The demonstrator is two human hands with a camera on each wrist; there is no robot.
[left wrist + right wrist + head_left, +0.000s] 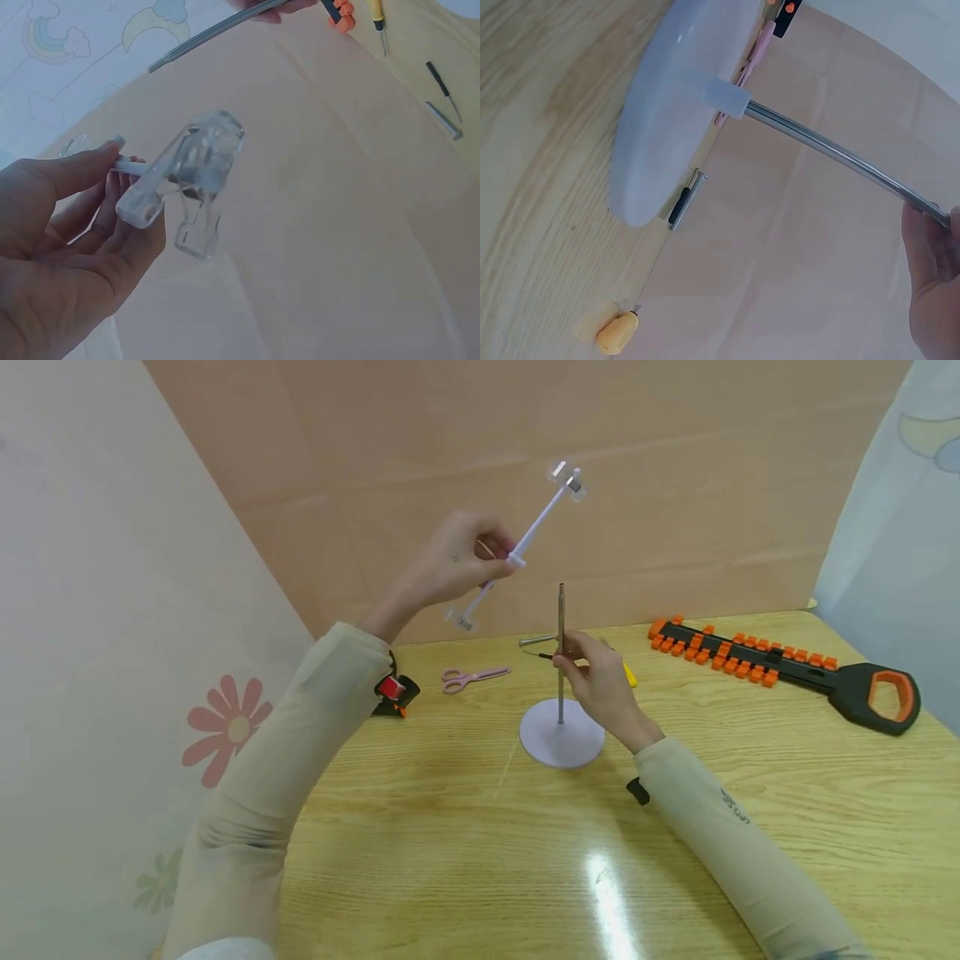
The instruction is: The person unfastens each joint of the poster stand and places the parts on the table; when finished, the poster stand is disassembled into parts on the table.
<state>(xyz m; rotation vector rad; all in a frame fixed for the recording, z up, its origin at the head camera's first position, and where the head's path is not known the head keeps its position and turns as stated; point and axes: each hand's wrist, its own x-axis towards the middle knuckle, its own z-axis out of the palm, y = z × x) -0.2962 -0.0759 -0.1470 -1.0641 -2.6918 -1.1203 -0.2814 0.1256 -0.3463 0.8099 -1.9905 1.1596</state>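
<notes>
Left hand (pixel 468 556) is pinching a skinny white plastic rod (pixel 541 521) with chunky see-through clips (pixel 210 154) on its ends, held well above the round base (pixel 543 740). Right hand (pixel 600 685) has its fingertips pinched on the smooth, shiny metal pole (pixel 561 620) standing upright from that base. Pink scissors (pixel 468 679) lie left of the base. Glossy wood-grain table (pixel 420 843) under it, creased peachy sheet (pixel 675 485) behind it.

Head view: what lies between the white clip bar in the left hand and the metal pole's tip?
Bare: in the head view, only the peach backdrop shows between the white clip bar and the metal pole.
</notes>
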